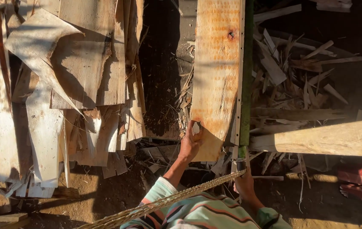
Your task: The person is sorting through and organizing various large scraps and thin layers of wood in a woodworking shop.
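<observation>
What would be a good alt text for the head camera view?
Seen from above, a person's left hand grips the near end of a thin wood sheet, while the right hand holds a long green straight bar along its right edge. Stacked wood sheets lie left, wood scraps right.

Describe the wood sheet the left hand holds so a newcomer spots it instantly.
Start at the tall stack of pale, torn veneer sheets on the left, then cross the dark gap to the right. The long orange-brown veneer sheet stands there, its lower corner pinched by the left hand. Unlike its neighbours, it has one dark knot hole near the top.
</observation>
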